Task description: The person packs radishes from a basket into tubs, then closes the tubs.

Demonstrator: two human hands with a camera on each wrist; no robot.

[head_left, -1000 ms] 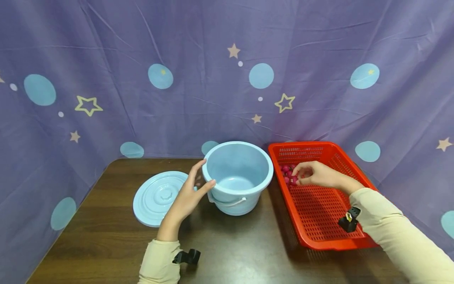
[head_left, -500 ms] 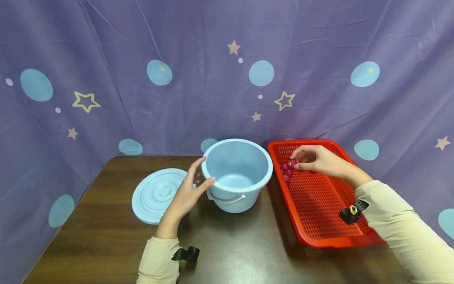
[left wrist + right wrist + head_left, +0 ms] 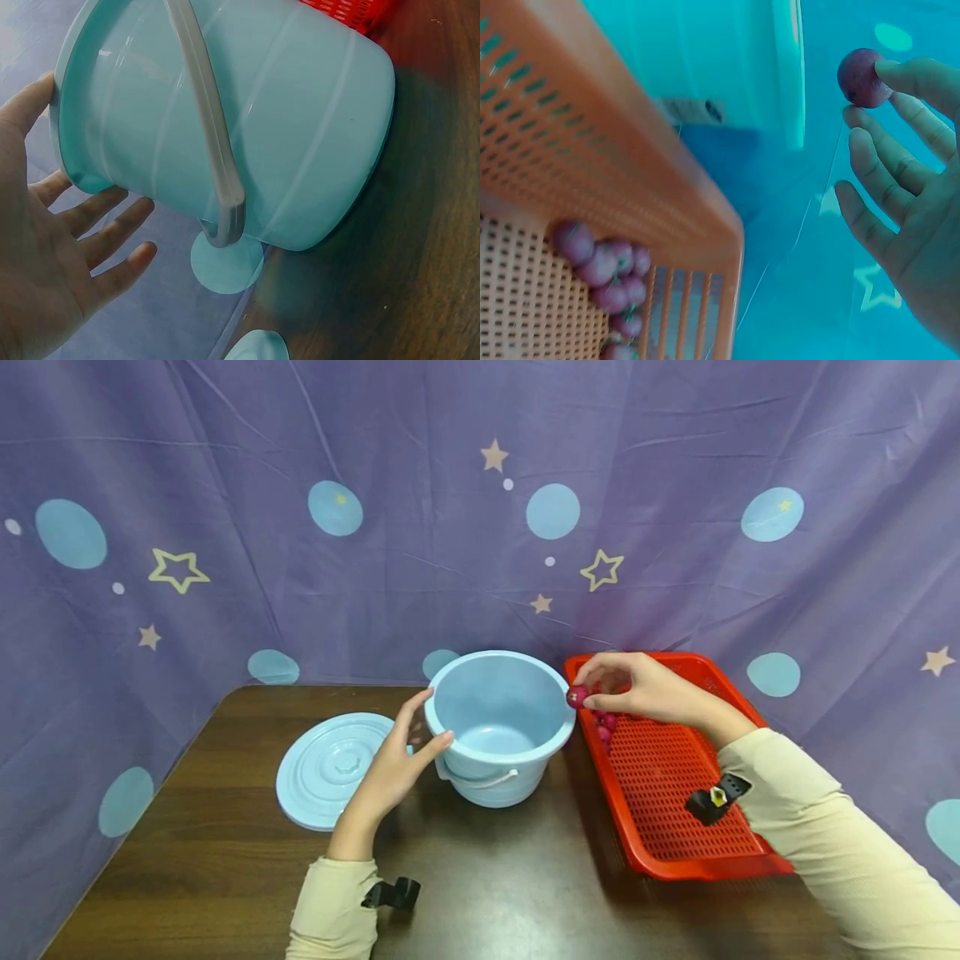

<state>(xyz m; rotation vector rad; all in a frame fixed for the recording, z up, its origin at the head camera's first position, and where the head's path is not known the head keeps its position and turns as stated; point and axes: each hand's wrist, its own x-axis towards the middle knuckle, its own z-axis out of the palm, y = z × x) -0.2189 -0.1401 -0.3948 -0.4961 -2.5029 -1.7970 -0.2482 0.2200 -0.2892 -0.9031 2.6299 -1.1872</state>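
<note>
My right hand (image 3: 641, 687) pinches a small round red radish (image 3: 576, 696) between thumb and fingertips, over the gap between bucket and basket. The right wrist view shows the radish (image 3: 864, 78) raised level with the bucket's mouth. A light blue bucket (image 3: 495, 762) stands upright; its visible inside holds nothing. At its left rim, my left hand (image 3: 393, 768) touches with thumb and forefinger, other fingers spread loosely, as the left hand (image 3: 45, 247) in its wrist view confirms. More radishes (image 3: 607, 274) lie bunched along one side of the red perforated basket (image 3: 624, 814).
A light blue round lid (image 3: 330, 768) lies flat on the brown wooden table (image 3: 480, 877), left of the bucket and partly behind my left forearm. The bucket's handle (image 3: 487, 783) hangs down at its front. A purple curtain (image 3: 420, 568) closes off the back.
My right hand has lifted a radish out of the basket and carried it left to the bucket's right rim. The left hand has stayed at the bucket's left rim.
</note>
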